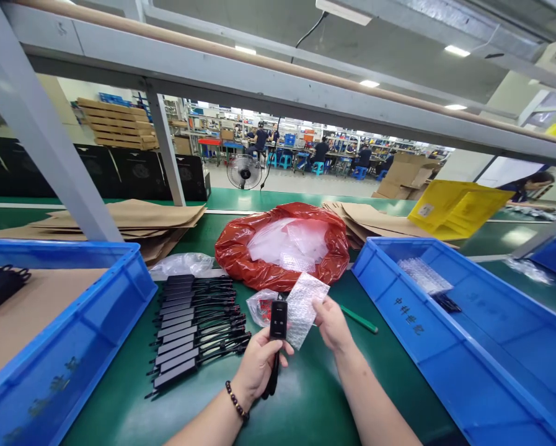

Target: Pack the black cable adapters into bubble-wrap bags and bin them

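Walls of smooth blue plastic form the left bin (87, 341) at nine o'clock from your hands, around a flat brown cardboard sheet (40, 310). Nearer on that bearing, slim black units (178, 337) lie in a staggered row, thin cables fanned toward you; a brushing sleeve or wrist could tangle those leads or drag the row askew. At centre, your left hand (259, 362) is folded around a black device (278, 319), a narrow bar with rounded corners, its cable hanging toward six; a slack grip could let it slide, and the dangling cable might snag. At twelve, a glossy, wrinkled red bag (231, 251) gapes around translucent white pouches (289, 238). At one, your right hand (334, 322) pinches a bubble-wrap pouch (309, 303) by its right edge, fingers nearly closed; the device stands in front of its left edge. Whether the pouch's mouth gapes cannot be told. Such limp, dimpled film could buckle or tear if a hard corner catches it. At three, a thin green stick (361, 320) could roll if knocked; beyond, the ribbed right bin (408, 322) holds a bubble-wrapped packet (424, 275).
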Demonstrator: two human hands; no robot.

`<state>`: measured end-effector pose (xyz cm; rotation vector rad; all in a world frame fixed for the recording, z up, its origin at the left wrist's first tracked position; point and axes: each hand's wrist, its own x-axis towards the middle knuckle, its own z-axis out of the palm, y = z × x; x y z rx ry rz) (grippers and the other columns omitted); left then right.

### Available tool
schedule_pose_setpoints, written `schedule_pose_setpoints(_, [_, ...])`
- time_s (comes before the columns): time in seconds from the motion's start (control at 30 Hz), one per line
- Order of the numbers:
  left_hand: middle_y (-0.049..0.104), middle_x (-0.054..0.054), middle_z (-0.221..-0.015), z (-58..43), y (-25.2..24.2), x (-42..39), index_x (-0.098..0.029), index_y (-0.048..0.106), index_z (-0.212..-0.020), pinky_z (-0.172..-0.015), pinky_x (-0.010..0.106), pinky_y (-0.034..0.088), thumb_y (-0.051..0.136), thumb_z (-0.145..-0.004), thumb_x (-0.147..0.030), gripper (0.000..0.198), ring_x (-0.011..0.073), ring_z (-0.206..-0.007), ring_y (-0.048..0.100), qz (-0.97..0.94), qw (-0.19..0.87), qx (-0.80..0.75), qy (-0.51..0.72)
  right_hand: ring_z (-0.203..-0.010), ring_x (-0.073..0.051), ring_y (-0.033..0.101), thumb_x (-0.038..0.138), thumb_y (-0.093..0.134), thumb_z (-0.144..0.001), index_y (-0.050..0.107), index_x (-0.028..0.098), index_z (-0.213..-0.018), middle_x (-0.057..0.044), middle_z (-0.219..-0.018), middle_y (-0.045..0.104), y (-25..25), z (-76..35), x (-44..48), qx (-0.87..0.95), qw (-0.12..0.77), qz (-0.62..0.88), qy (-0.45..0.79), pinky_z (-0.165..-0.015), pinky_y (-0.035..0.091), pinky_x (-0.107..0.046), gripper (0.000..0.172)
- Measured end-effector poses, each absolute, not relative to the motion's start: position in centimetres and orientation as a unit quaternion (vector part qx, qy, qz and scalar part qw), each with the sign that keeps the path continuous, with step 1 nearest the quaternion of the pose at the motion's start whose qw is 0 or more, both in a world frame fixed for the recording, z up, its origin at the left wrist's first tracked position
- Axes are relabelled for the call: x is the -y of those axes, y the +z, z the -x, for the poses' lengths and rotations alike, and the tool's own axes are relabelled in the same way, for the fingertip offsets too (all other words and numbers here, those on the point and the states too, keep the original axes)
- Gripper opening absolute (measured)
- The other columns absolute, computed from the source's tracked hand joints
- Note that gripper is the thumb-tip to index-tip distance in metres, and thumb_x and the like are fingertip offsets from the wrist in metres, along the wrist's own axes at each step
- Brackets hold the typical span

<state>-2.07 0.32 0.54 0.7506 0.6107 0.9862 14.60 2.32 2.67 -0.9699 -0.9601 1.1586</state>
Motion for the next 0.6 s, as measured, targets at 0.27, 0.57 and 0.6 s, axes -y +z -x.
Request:
schedule_pose_setpoints(0.27, [0.062, 0.008, -0.092, 2.2, 0.6, -0.6, -0.012, 0.059, -0.09, -0.034, 0.018, 0.042, 0.063, -0.064, -0.021, 0.027, 0.0115, -0.055, 0.058, -0.363, 0.797, -0.279, 0.393, -0.058, -0.015, 0.058, 0.042, 0.077, -0.057, 0.066, 0.013, -0.071, -0.003, -0.064, 0.066, 0.8, -15.3, -3.0, 0.319, 0.641, 0.445, 0.538, -0.06, 0.046, -0.028, 0.034])
schedule_pose_setpoints(0.57, [0.065, 0.005, -0.06, 2.0, -0.1, 0.1, -0.012, 0.052, -0.091, -0.032, 0.016, 0.04, 0.061, -0.07, -0.024, 0.025, 0.0088, -0.036, 0.051, -0.402, 0.846, -0.222, 0.271, -0.053, -0.012, 0.052, 0.046, 0.079, -0.052, 0.064, 0.014, -0.067, 0.0, -0.059, 0.062, 1.1, -15.9, -2.9, 0.31, 0.647, 0.457, 0.526, -0.054, 0.041, -0.024, 0.039])
schedule_pose_setpoints(0.6, [0.065, 0.005, -0.061, 2.0, -0.2, 0.1, -0.013, 0.05, -0.102, -0.033, 0.017, 0.041, 0.061, -0.071, -0.025, 0.036, 0.0093, -0.037, 0.053, -0.402, 0.843, -0.225, 0.278, -0.051, -0.011, 0.05, 0.047, 0.077, -0.054, 0.064, 0.013, -0.065, 0.0, -0.057, 0.06, 1.1, -15.8, -2.8, 0.357, 0.611, 0.467, 0.53, -0.053, 0.039, -0.024, 0.039])
